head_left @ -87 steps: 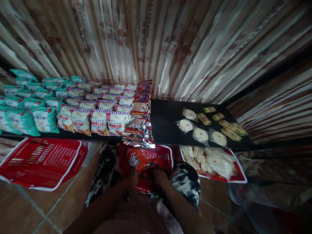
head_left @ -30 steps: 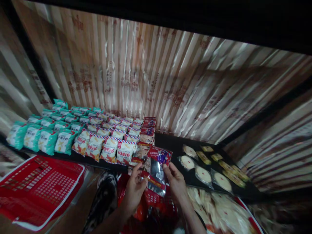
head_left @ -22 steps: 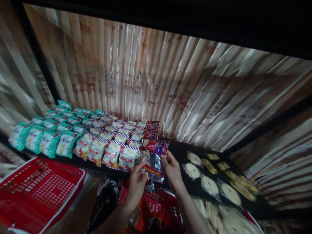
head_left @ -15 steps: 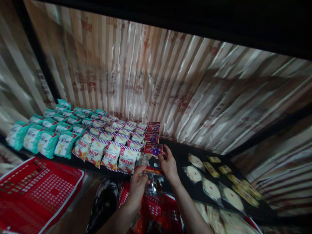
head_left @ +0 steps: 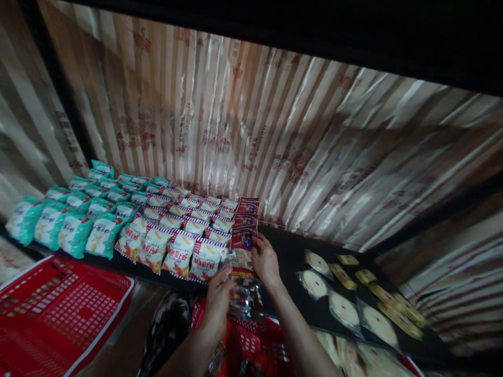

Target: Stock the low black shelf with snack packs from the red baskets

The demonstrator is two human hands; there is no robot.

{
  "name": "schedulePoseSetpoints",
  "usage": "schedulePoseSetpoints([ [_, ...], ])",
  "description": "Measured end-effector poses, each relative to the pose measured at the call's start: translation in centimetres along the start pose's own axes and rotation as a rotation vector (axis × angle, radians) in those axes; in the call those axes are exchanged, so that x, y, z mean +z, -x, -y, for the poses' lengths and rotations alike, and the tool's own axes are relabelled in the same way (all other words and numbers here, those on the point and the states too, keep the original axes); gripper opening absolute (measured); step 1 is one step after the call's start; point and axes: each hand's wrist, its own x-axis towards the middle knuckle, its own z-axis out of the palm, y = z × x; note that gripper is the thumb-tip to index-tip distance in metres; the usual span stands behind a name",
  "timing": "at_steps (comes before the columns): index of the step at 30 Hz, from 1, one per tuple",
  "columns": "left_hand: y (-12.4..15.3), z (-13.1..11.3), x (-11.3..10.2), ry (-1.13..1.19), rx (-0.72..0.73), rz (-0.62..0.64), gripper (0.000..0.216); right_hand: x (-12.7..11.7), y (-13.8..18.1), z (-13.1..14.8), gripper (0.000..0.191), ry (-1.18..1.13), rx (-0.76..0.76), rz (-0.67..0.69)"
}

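Dark red and purple snack packets point(head_left: 247, 220) stand in a column on the black shelf, right of the white shrimp-picture bags point(head_left: 207, 256). My right hand point(head_left: 267, 264) pinches the right edge of the front red and purple packet point(head_left: 241, 241). Lower and closer to me, my left hand point(head_left: 217, 298) has its fingers closed at the left edge of a partly clear packet point(head_left: 242, 272) with a red strip. Its fingertips are partly hidden. More shiny clear packaging point(head_left: 247, 298) lies just below, between my wrists.
Teal bags point(head_left: 104, 233) stand at the shelf's left. Round white flat packs point(head_left: 343, 309) and small yellow packs point(head_left: 343, 275) lie to the right. Below are a red basket point(head_left: 70, 309) at left and another red basket point(head_left: 271, 340) under my hands. A dark upper shelf edge point(head_left: 275, 44) crosses overhead.
My right hand has shifted slightly left and away from me, bringing the front red and purple packet closer to the column. My left hand has moved slightly left.
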Motion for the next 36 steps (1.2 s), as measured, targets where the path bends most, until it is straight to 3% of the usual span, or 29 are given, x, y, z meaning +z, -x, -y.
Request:
schedulePoseSetpoints([
  [14, -1.6, 0.5, -0.3, -0.051, 0.083, -0.081, 0.051, 0.9, -0.2, 0.4, 0.042, 0.061, 0.067, -0.035],
  [26, -2.0, 1.4, -1.0, -0.141, 0.206, -0.025, 0.044, 1.9, 1.1, -0.1, 0.043, 0.156, 0.067, -0.063],
  [31, -2.2, 1.5, -1.1, -0.157, 0.235, -0.009, 0.045, 2.1, 1.6, -0.8, 0.045, 0.034, 0.032, -0.07],
  [36, -1.0, 1.7, -1.8, -0.149, 0.279, 0.01, 0.044, 0.7, 4.2, -1.7, 0.045, -0.185, 0.054, -0.212],
])
